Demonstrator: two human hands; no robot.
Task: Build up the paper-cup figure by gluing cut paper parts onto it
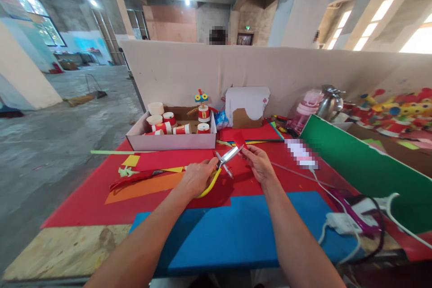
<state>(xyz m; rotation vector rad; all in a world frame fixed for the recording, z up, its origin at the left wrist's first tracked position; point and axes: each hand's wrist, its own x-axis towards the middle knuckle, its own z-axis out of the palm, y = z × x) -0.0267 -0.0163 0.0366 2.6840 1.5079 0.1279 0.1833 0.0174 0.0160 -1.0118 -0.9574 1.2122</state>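
Observation:
My left hand [200, 177] is closed round the yellow handles of a pair of scissors [230, 155], whose metal blades point up and to the right. At the blade tips is a small piece of red paper [240, 140], pinched in the fingers of my right hand [258, 162]. Whether the blades are fully closed on the paper I cannot make out. Beneath the scissors lies a pen-like white stick [225, 166]. Red paper [165, 160], an orange strip [145, 187] and yellow and pale green scraps [127, 171] lie left of my hands.
A shallow box [172, 142] holds several paper cups and a cup figure [203, 110]. Behind stand a white carton [248, 105], a pink bottle [308, 104] and a metal jug [330, 101]. A green board [357, 175], white cables [340, 222] and blue sheet [222, 238] are nearby.

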